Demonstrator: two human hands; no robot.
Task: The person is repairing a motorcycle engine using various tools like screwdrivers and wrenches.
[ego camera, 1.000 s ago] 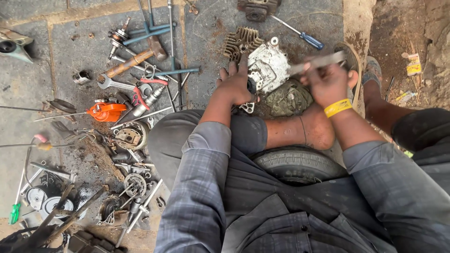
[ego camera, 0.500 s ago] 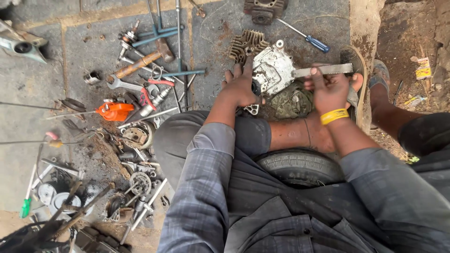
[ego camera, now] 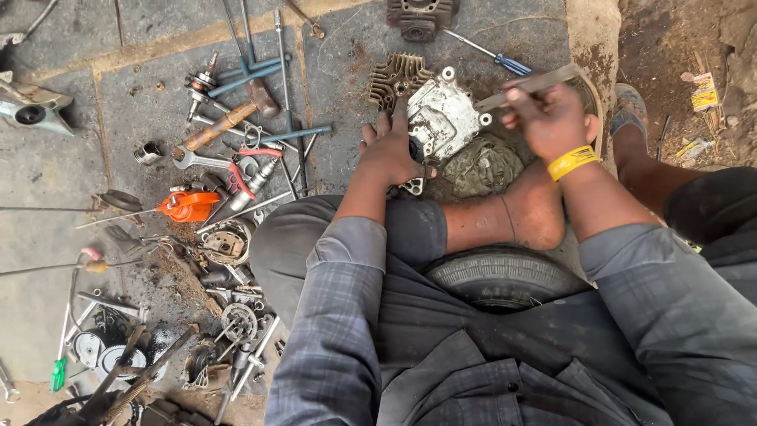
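Note:
A grey metal engine cover [ego camera: 444, 117] lies on the stone floor in front of me, partly on a dirty green rag [ego camera: 482, 167]. My left hand [ego camera: 392, 150] presses down on the cover's near left edge, fingers spread. My right hand [ego camera: 546, 118], with a yellow wristband, grips a flat metal blade [ego camera: 527, 84] whose end rests against the cover's right side. A finned cylinder head [ego camera: 396, 77] sits just behind the cover.
Many tools lie at the left: a wooden-handled hammer [ego camera: 229, 118], spanners, long rods, an orange can [ego camera: 188, 206], small engine parts. A blue-handled screwdriver [ego camera: 487, 54] and a cylinder block [ego camera: 422, 16] lie at the top. I sit on a tyre [ego camera: 502, 278]. Bare earth lies at the right.
The blade in my right hand has shifted a little along the cover's right edge. My left hand has stayed on the cover.

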